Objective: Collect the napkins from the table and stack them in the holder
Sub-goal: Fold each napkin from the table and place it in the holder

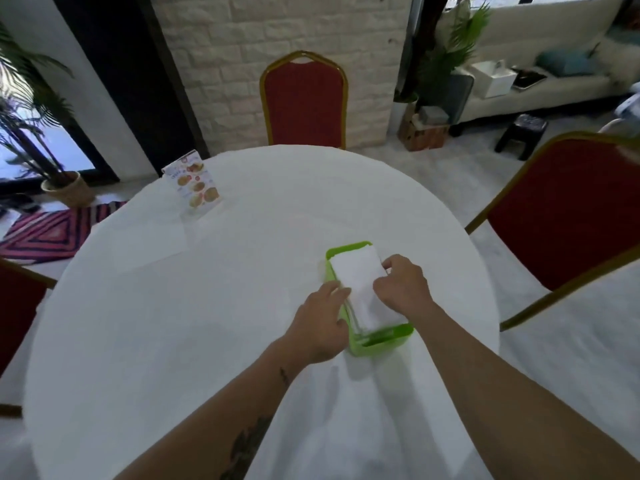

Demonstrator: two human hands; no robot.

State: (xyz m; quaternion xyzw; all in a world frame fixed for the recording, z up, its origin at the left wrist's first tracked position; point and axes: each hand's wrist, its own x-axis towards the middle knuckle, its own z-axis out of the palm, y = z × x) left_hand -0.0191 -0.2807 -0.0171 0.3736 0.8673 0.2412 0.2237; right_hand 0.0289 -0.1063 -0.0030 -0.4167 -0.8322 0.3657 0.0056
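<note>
A bright green napkin holder sits on the round white table, right of centre. A stack of white napkins lies in it, tilted, with its top edge over the far rim. My left hand rests against the holder's left side, fingertips touching the napkins' left edge. My right hand is curled over the stack's right edge, fingers pinching the napkins. Further white napkins lie flat on the cloth at the left, hard to tell from the tablecloth.
A standing menu card with food pictures is at the table's far left. Red chairs with gold frames stand at the far side, at the right and at the left edge. A potted plant and a striped rug lie beyond.
</note>
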